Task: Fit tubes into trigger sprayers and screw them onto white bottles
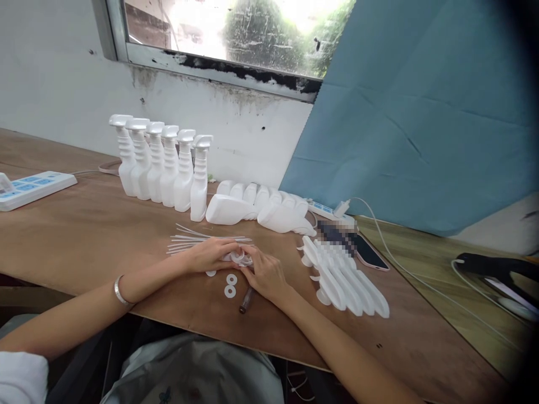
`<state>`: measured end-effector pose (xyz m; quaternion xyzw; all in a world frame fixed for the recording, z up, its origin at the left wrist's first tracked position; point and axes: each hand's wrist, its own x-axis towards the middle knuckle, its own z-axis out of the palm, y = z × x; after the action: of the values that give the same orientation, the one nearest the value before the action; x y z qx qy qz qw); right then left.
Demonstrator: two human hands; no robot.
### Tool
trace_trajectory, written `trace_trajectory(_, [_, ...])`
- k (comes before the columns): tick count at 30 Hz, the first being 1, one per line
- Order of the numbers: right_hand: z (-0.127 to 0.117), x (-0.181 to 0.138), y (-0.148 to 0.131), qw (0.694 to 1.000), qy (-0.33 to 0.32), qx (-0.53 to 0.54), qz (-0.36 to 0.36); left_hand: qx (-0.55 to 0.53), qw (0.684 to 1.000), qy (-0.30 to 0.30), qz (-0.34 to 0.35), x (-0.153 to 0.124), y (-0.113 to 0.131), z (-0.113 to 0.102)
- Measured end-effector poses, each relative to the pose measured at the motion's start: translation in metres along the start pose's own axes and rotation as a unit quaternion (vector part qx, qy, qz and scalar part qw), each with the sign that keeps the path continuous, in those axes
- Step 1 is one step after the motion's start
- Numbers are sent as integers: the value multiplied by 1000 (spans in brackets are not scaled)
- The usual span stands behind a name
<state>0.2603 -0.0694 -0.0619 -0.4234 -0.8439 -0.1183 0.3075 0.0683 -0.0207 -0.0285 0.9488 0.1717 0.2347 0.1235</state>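
Observation:
Above the brown table, my left hand [214, 253] and my right hand [266, 272] meet fingertip to fingertip. Both are closed on a small white plastic part [238, 257] with a ring-shaped end; the fingers hide much of it. Behind my left hand lie several thin white tubes [185, 241]. Flat white washers [229, 291] rest on the tabletop in front of the hands, one partly covered by my left hand. Beside my right palm is a small tool with a dark brown handle [245, 302], its other end hidden under the hand.
Several upright white spray bottles [199, 188] form a row at the back left. Bottles lying down [229, 209] are beside them. White curved sprayer shells [345, 283] lie at right, near a phone [370, 252] and a cable [391, 255]. A power strip [42, 188] is far left.

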Motion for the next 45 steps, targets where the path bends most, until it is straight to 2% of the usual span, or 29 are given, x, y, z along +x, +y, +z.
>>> trace_trajectory(3, [-6,4,-3,1000,8,-3,-4,-10,998,29,-51,-1,-1,-1])
trace_trajectory(6, [-9,6,-5,1000,11,-3,-8,0,998,50,-29,-3,-3,-1])
trace_trajectory(8, [-9,6,-5,1000,5,-6,-6,16,999,40,5,-3,-5,0])
trace_trajectory(11, [-8,5,-4,1000,3,7,-7,5,1000,16,14,-2,-6,0])
trace_trajectory(19, [-5,7,0,988,6,153,33,-107,993,21,-43,0,-7,0])
trace_trajectory(22, [-6,8,0,982,-6,183,41,-111,992,24,-51,0,-6,0])
trace_trajectory(25, [-7,9,1,983,-13,178,51,-92,995,-8,-48,1,-3,-6])
trace_trajectory(27, [-8,9,1,983,-9,172,57,-77,994,-17,-72,1,-4,-15])
trace_trajectory(30, [-7,9,0,983,5,172,57,0,989,7,-151,-2,-11,-33])
trace_trajectory(31, [-6,9,0,984,11,169,56,33,984,-5,-172,-4,-15,-39])
trace_trajectory(33, [-5,8,-1,986,28,155,52,72,973,-84,-203,-8,-23,-49])
trace_trajectory(35, [-3,8,-1,988,43,138,45,75,953,-176,-236,-11,-30,-54])
trace_trajectory(37, [-2,7,-1,990,51,124,35,72,933,-227,-271,-13,-34,-56])
trace_trajectory(40, [0,5,0,992,49,113,19,64,921,-250,-292,-13,-34,-54])
trace_trajectory(45, [2,3,-1,994,25,111,-6,41,931,-255,-258,-12,-29,-53])
